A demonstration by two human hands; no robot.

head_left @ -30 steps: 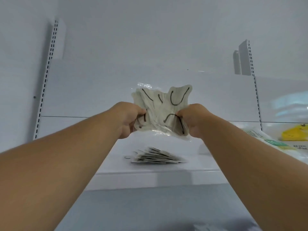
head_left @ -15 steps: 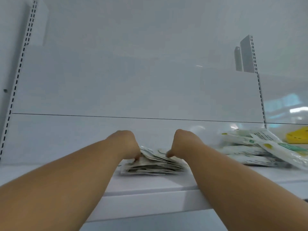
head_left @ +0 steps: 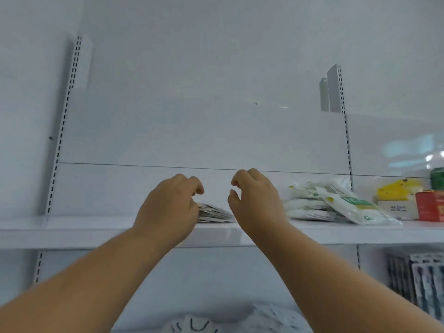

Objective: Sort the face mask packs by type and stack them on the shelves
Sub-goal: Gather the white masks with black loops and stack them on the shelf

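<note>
White shelf [head_left: 72,227] carries your stack of face mask packs [head_left: 213,213], flat between your two hands. Your left hand [head_left: 168,207] sits just beside the stack's left end; its fingers [head_left: 195,186] are loosely curled and grasp nothing. Your right hand [head_left: 254,200] hovers at the stack's right end, fingers relaxed and empty. These packs look thin, light, floppy and probably slick in their wrappers, so take them by both short edges and square the stack gently. More packs [head_left: 192,326] lie below.
</note>
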